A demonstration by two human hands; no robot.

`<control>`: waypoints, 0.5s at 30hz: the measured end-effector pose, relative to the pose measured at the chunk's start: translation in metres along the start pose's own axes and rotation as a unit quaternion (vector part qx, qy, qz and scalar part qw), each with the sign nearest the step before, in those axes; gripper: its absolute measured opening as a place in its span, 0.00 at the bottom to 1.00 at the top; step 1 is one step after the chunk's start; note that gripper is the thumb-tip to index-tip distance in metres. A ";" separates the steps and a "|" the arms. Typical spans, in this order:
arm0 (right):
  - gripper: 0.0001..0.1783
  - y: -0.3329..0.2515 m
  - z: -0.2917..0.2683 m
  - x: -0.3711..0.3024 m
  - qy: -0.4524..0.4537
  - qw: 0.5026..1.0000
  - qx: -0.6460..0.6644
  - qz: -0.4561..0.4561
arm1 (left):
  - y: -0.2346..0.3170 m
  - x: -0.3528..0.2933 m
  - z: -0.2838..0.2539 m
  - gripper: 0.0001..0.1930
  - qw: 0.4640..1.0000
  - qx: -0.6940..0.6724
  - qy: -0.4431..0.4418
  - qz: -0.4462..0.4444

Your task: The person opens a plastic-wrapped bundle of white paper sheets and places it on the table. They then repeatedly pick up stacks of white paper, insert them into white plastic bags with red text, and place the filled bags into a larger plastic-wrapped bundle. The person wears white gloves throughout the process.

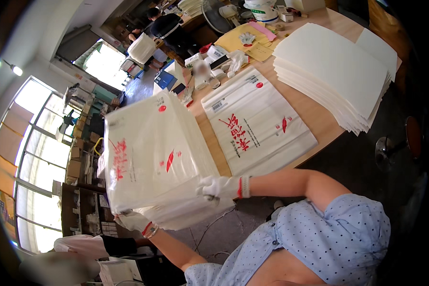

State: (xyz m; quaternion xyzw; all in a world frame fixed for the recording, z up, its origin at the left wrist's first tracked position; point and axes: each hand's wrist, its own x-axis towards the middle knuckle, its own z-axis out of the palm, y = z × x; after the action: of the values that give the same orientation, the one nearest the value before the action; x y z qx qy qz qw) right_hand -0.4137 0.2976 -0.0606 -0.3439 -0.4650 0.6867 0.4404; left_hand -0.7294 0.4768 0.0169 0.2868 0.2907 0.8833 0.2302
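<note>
A see-through plastic bag [148, 157] with red and black print wraps white sheets on top of a thick pile at the table's left end. At its near right corner, my right hand [218, 187], in a white knitted glove with a red-striped cuff, is closed on the plastic. My left hand [132, 221], gloved too, grips the bag's near left corner; some of its fingers are hidden by the plastic. Flat on the table to the right lies another printed plastic bag [257, 124], touched by neither hand.
A tall stack of white sheets [329, 66] covers the table's right part. Behind are a glove [247, 38], yellow paper [233, 40], small boxes, a white bucket [262, 10] and a fan [217, 14]. A stool [411, 138] stands right. Another person [169, 31] works far back.
</note>
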 end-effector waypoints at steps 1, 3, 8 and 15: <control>0.20 0.006 0.015 0.012 -0.003 0.999 -0.024 0.020 | -0.021 0.033 -0.054 0.14 0.966 0.232 -0.071 0.089; 0.21 0.020 0.022 0.013 0.030 0.996 -0.080 -0.018 | -0.044 0.045 -0.124 0.19 0.883 0.421 -0.182 0.094; 0.21 0.089 -0.042 -0.086 0.077 0.996 -0.016 0.039 | -0.076 -0.173 -0.178 0.18 0.823 0.417 -0.208 -0.325; 0.16 0.142 -0.115 -0.256 0.412 0.891 -0.013 0.191 | -0.084 -0.455 -0.008 0.07 0.631 0.273 -0.726 0.006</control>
State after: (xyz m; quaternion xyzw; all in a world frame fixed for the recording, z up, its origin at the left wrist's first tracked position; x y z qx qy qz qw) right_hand -0.2566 0.0742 -0.2160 -0.6836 -0.1764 0.5481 0.4485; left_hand -0.3819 0.2738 -0.2123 0.8868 0.2562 0.2714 0.2725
